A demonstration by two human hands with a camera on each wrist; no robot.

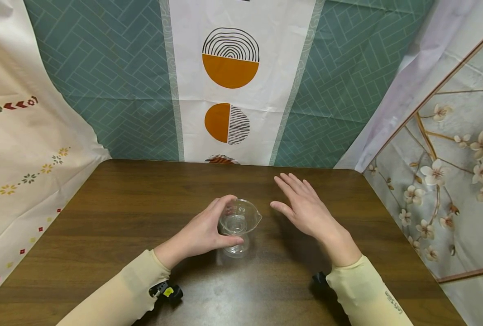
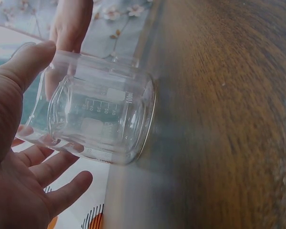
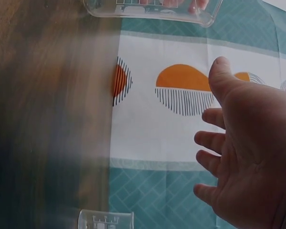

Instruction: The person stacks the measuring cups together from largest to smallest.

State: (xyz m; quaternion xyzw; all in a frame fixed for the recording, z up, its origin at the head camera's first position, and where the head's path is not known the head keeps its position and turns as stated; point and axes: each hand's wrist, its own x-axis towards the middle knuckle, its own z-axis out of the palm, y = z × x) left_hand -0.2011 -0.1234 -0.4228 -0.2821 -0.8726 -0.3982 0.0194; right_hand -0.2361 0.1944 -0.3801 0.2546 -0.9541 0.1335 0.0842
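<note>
My left hand (image 1: 204, 228) grips a clear glass beaker (image 1: 247, 222) by its side, thumb in front and fingers behind. The beaker is upright, with its spout to the right and its base close over the wooden table. Inside it sits a smaller glass beaker (image 2: 100, 112) with white volume markings. To the right, my right hand (image 1: 304, 206) hovers above the table with fingers straight and thumb spread, holding nothing. Low in the right wrist view stands another small marked beaker (image 3: 106, 220); the head view does not show it.
The brown wooden table (image 1: 102, 217) stretches back to a green and white patterned cloth (image 1: 123, 90). A cream cloth (image 1: 33, 136) hangs at the left, and a flowered cloth (image 1: 461, 181) borders the right side.
</note>
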